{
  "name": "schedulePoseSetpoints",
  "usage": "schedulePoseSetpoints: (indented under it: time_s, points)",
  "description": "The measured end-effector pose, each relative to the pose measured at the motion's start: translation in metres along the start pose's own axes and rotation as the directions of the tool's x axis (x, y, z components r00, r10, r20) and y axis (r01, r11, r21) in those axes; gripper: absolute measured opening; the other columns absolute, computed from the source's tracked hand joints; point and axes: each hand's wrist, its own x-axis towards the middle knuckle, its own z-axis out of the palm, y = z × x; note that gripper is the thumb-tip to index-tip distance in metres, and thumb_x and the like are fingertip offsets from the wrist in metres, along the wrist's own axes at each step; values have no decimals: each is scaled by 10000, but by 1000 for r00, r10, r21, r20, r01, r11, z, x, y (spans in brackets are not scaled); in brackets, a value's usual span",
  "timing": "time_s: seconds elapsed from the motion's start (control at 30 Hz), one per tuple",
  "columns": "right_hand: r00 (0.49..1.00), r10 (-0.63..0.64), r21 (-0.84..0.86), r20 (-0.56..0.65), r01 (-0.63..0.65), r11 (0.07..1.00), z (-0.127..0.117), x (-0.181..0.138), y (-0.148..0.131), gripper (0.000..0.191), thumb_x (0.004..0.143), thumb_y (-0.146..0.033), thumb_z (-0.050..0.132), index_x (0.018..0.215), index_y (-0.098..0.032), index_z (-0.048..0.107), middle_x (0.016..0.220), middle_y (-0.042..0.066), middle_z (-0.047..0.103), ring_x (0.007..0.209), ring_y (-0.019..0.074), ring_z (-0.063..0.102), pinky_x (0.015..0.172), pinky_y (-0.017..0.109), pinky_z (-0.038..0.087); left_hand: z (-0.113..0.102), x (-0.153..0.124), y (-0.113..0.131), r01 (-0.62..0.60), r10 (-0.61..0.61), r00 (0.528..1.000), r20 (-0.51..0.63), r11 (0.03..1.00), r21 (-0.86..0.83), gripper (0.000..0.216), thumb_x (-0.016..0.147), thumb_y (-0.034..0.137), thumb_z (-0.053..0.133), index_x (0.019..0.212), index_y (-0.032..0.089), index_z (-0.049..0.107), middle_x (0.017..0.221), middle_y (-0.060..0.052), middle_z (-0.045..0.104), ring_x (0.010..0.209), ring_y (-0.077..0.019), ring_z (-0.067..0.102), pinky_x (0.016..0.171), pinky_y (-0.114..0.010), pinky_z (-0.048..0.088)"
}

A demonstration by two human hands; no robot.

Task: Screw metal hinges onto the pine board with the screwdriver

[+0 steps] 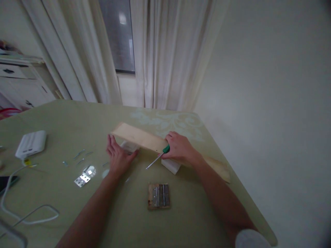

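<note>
A long pale wooden board (141, 136) lies across two white blocks, its left end raised above the table. My left hand (119, 156) is around the left white block (129, 146), fingers on its left and thumb on its right; the fingertips reach the board's left end. In my right hand (181, 146) is a screwdriver (166, 149) with a green handle, its shaft pointing down and left. That same hand rests on the board, above the right white block (170, 166). Nearer me sits a small wooden piece with metal hinges (159, 196).
Several loose screws (79, 154) and shiny metal hinge plates (83, 179) lie left of my left hand. Farther left are a white power bank (31, 143), a white cable (38, 220) and a dark phone (7, 182). A wall (271, 103) borders the table's right side.
</note>
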Motion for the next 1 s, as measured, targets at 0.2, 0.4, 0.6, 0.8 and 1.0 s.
schedulePoseSetpoints:
  time_s: [0.2,0.4,0.6,0.8,1.0]
  points:
    - [999,-13,-22,29,14,1000,16,5,-10,743,780,-842,683,1044,-149,725,1123,171,709,1097,328,659,891,429,582,-8,1,6,-26,29,996,-84,999,32,1252,844,524,751,1676,59,-59,1748,-315,32,1658,-430,10,1330,-621,158]
    - [1000,1,-12,16,-1,1000,26,8,-17,767,801,-869,629,1052,-152,729,1121,169,710,1103,328,662,885,420,588,-10,3,4,56,-53,996,78,998,-39,1319,809,477,816,1694,138,-100,1754,-271,-52,1654,-459,-20,1269,-637,361]
    - [1000,0,16,30,-1,1000,34,8,-22,758,797,-846,657,1060,-140,730,1147,172,712,1123,333,660,902,433,593,-21,0,12,73,-75,989,126,997,25,1175,798,524,848,1710,207,179,1750,-219,-250,1553,-565,304,1175,-646,474]
    - [999,-1,52,39,-1,999,27,6,-19,688,823,-817,676,1034,-165,736,1131,145,714,1102,305,659,903,401,567,-23,2,13,-15,-27,974,224,982,187,816,901,458,728,1616,194,436,1742,-216,240,1422,-496,523,1145,-604,485]
    - [971,135,128,-199,-111,986,-20,-17,-7,595,956,-688,637,1244,-172,704,1174,119,725,1092,266,666,943,371,496,-28,0,20,-16,-41,973,228,970,243,767,928,433,656,1619,184,435,1730,-228,278,1332,-475,594,1075,-583,520]
